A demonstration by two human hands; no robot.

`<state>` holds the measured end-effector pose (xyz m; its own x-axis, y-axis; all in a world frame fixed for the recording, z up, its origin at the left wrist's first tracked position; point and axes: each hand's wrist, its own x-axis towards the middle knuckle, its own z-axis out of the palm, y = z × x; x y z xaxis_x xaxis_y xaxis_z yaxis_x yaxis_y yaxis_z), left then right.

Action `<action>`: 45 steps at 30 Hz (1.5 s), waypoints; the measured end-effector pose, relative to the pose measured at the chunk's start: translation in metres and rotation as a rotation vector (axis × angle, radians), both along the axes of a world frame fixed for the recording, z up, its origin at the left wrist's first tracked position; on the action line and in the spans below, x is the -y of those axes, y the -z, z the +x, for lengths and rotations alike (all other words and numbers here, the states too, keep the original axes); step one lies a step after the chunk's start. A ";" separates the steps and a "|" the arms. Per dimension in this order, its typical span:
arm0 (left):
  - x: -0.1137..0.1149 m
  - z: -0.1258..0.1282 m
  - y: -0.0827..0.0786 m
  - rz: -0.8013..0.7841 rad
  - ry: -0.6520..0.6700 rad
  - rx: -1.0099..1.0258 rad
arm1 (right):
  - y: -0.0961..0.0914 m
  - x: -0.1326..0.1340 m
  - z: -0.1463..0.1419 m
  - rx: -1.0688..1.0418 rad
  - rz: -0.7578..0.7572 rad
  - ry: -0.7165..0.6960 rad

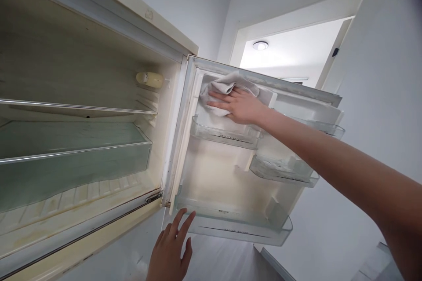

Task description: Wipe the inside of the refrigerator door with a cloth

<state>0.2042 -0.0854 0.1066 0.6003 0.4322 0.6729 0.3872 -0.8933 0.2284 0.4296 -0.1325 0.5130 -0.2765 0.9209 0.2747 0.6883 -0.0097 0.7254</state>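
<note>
Up at the top of the open refrigerator door (231, 171), the right hand (239, 106) lies flat with fingers spread, pressing a pale grey cloth (219, 89) against the inner door panel just under the upper rim. Its grip is not closed around the cloth; the palm simply holds it against the surface. Directly below the cloth sits a clear door bin (224, 135), with another clear bin (280, 171) lower and to the right. The left hand (171, 250) has its fingers apart, fingertips touching the door's bottom edge beside the lowest door shelf (240, 228). Inside the refrigerator, glass shelves (75, 151) stand bare.
</note>
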 end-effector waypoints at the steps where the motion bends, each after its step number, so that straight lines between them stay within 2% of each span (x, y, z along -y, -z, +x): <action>1: 0.000 0.001 0.001 -0.002 -0.019 0.007 | -0.001 0.003 0.001 -0.015 0.025 0.021; 5: -0.006 0.002 0.002 0.083 0.028 0.013 | 0.011 0.016 0.002 -0.075 0.062 0.079; 8: -0.011 0.001 0.001 0.131 0.053 0.012 | 0.020 0.027 -0.002 -0.109 -0.050 0.098; 11: -0.012 0.000 0.001 0.120 0.045 0.008 | 0.011 0.037 -0.003 -0.126 -0.136 0.123; 16: -0.006 0.001 0.002 0.075 0.035 -0.008 | -0.016 0.050 0.013 -0.082 0.045 0.140; 19: -0.003 0.002 0.001 0.036 -0.012 -0.007 | -0.010 0.056 0.010 -0.120 0.101 0.173; 21: -0.003 0.001 0.000 0.036 -0.001 0.000 | 0.001 0.056 -0.004 -0.170 0.116 0.291; 24: -0.006 0.001 0.000 0.058 0.053 0.010 | 0.016 0.051 -0.035 -0.343 0.058 0.544; 27: -0.007 0.002 0.001 0.043 0.059 0.029 | 0.022 0.042 -0.056 -0.501 0.004 0.634; 33: 0.005 0.003 -0.002 -0.096 0.047 0.068 | 0.024 0.022 -0.068 -0.718 -0.026 0.515; 39: 0.006 0.001 -0.006 -0.083 0.048 0.045 | 0.033 0.007 -0.079 -1.120 -0.003 0.287; 42: 0.003 0.002 -0.005 -0.082 0.040 0.042 | 0.034 0.010 -0.078 -1.229 -0.001 0.258; 45: 0.003 0.002 -0.005 -0.107 0.040 0.043 | 0.029 0.023 -0.073 -1.232 -0.039 0.268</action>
